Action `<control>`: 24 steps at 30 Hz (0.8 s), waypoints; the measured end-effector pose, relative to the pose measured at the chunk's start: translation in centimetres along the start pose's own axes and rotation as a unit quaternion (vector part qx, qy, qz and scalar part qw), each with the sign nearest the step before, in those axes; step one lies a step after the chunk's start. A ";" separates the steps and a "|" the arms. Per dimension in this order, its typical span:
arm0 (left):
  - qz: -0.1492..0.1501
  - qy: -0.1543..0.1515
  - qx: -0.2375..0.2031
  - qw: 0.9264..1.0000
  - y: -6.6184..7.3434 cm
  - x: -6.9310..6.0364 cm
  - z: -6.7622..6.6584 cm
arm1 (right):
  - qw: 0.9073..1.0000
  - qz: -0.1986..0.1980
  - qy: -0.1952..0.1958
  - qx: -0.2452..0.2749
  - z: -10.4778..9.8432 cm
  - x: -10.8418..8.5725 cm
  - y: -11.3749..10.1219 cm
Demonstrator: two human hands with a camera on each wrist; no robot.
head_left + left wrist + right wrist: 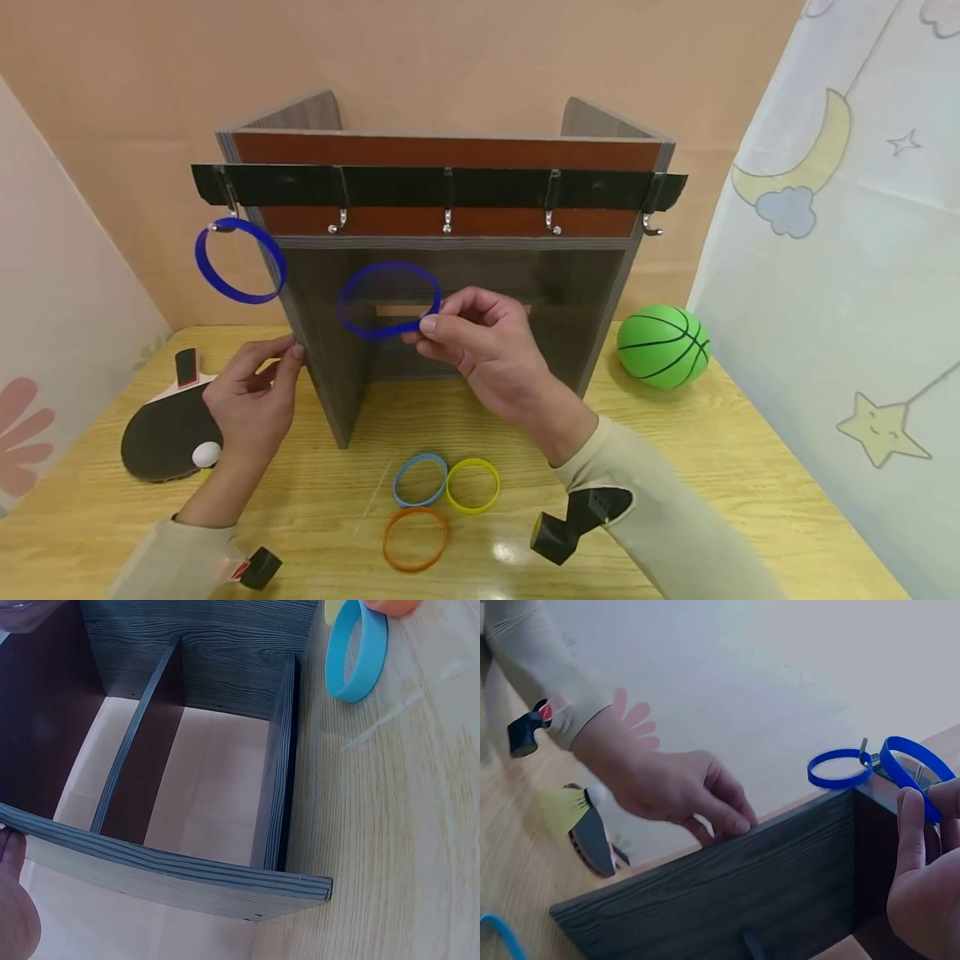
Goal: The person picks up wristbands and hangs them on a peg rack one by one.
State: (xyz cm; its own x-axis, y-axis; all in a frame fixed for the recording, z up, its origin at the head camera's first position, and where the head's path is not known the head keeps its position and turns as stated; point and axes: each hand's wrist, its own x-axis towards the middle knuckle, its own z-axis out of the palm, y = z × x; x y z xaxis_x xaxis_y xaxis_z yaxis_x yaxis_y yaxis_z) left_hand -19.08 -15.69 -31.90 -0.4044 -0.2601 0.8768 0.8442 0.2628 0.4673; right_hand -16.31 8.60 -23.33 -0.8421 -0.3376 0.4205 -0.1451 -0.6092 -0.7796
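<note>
One deep-blue flat-banded ring [390, 332] is in the right hand [487, 346], pinched at its near edge between thumb and fingers. Ring sits in front of the grey wood-grain stand with red-brown front panel [450, 152], below its black strip [390, 187] of five silvery hooks, clear of all of them. Right forearm comes in from lower right, hand pointing up and left, higher than the left hand [251, 387].

Left forearm rises from lower left; fingers bent, tips together at the front edge of the stand's left side panel [318, 350]. Can't tell whether they pinch the panel or only rest against it.

Second blue ring [232, 293] hangs on the leftmost hook. Light-blue ring [369, 664], yellow ring [472, 510] and orange ring [411, 569] lie grouped on the pale wood-grain counter [765, 483], in front of the stand. Green ball with black lines [663, 346] right of the stand; black paddle [161, 433] and small white ball [206, 454] on the left
</note>
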 end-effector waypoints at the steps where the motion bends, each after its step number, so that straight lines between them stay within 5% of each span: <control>1: -0.001 0.001 -0.001 1.000 0.0 0.0 0.0 | 1.000 -0.004 -0.001 0.004 0.3 0.2 0.0; 11: 0.000 0.004 -0.004 1.000 -0.1 -0.1 -0.1 | 0.999 -0.015 0.008 0.030 2.9 2.0 0.2; 24: 0.003 -0.003 -0.017 1.000 -0.1 0.0 0.0 | 0.998 -0.015 0.045 0.034 3.2 2.9 0.7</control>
State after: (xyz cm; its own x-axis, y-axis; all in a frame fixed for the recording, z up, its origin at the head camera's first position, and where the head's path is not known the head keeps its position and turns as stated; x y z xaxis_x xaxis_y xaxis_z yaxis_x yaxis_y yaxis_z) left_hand -19.12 -15.75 -31.94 -0.4006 -0.2525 0.8808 0.8584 0.2328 0.4571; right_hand -17.20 4.91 -21.19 -0.8813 -0.2557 0.3974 -0.1373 -0.6662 -0.7330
